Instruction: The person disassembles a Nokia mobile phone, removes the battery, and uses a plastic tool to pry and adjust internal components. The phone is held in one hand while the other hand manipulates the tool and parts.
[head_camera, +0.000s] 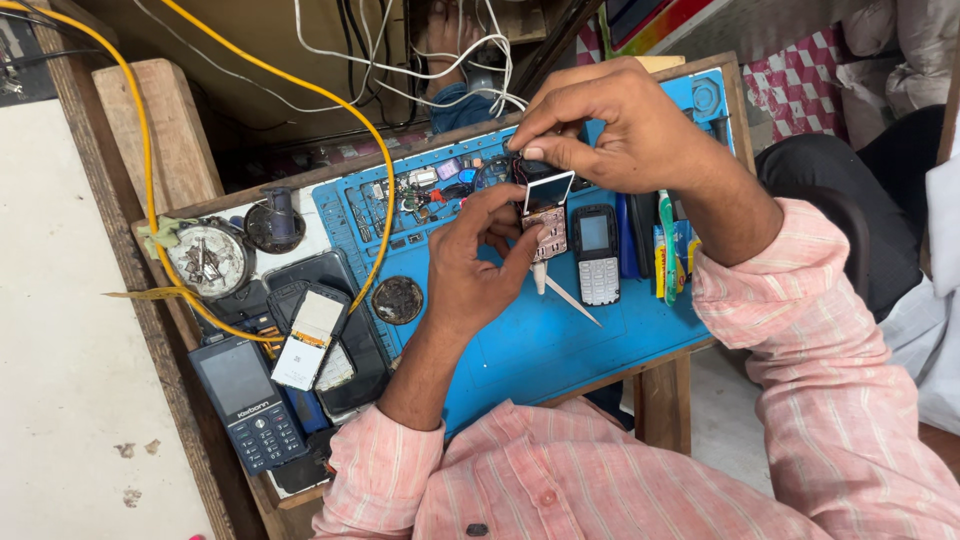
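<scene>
Left hand (470, 262) grips a stripped phone board (549, 232) from below, fingers closed round its bare keypad side; right hand (610, 125) pinches shut on the top end, by the small screen (548, 190), held just above the blue mat (520, 350) near the table's far edge. Casing looks already off and the board exposed, so teardown seems done, reassembly not. A complete grey keypad phone (597, 253) lies just beside, tweezers (570, 298) under the board, more phones (250, 400) at the left edge.
</scene>
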